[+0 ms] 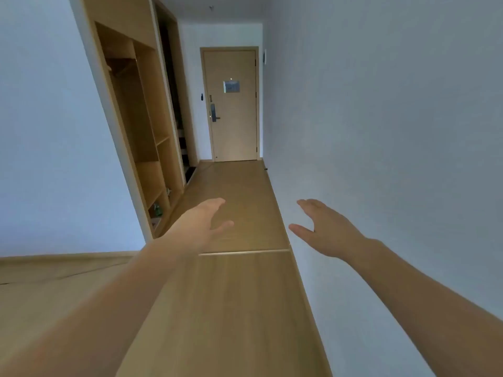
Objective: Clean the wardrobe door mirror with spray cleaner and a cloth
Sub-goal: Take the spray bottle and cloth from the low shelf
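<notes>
Bare forearms reach fwd over wood floor (231, 308), elbows cut off by frame. Left hand (202, 224) & right hand (324, 229) both spread, holding nothing. Wardrobe (141, 126) farther left – open shelves, low items too blurry; mirror can't be made out. Door (232, 104) at far end.

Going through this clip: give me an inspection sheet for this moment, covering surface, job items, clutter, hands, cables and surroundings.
Surface: wooden floor runs down a corridor; a raised strip crosses it just beyond the hands.
Job's things: no spray cleaner, cloth or mirror seen.
Clutter: a few small items, one of them green, on the low shelves of the open wardrobe; too small to identify.
Hands: left hand and right hand both open, empty, stretched forward.
Cables: nothing seen.
Surroundings: closed door with a handle lock at the corridor's end; white wall on the right.
</notes>
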`<state>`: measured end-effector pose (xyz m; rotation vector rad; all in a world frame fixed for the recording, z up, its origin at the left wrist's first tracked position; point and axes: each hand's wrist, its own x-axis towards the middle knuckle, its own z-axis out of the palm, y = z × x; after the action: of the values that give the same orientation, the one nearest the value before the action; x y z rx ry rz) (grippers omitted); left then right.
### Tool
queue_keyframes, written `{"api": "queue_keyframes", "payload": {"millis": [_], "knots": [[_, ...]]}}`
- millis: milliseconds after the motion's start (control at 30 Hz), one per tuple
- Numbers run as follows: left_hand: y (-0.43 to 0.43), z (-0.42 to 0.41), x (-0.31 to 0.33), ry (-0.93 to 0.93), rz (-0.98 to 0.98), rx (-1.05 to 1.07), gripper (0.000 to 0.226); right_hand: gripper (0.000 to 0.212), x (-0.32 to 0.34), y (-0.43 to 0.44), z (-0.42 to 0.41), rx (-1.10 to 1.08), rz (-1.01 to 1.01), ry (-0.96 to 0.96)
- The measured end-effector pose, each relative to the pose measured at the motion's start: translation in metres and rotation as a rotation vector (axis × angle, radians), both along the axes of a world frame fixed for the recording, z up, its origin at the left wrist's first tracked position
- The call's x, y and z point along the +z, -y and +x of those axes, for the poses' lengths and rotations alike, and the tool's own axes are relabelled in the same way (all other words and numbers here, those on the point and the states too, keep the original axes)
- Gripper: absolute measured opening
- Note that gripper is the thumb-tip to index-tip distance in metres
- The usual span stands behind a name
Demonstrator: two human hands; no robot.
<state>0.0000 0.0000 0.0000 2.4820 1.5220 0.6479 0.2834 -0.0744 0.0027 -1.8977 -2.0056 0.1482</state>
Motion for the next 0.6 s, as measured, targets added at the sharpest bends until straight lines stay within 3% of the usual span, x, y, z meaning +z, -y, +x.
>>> {"api": "queue_keyframes", "payload": {"millis": [233, 600], "knots": [[-0.060, 0.045, -0.032, -0.048, -0.049, 0.013, 0.068, 0.074, -0.033, -0.064, 0.037, -0.017, -0.069, -0.002], [-0.157, 0.107, -0.070, -0.024, -0.151, 0.145, 0.066, 0.070, -0.058, -0.205, 0.083, 0.143, -0.065, -0.111]]}}
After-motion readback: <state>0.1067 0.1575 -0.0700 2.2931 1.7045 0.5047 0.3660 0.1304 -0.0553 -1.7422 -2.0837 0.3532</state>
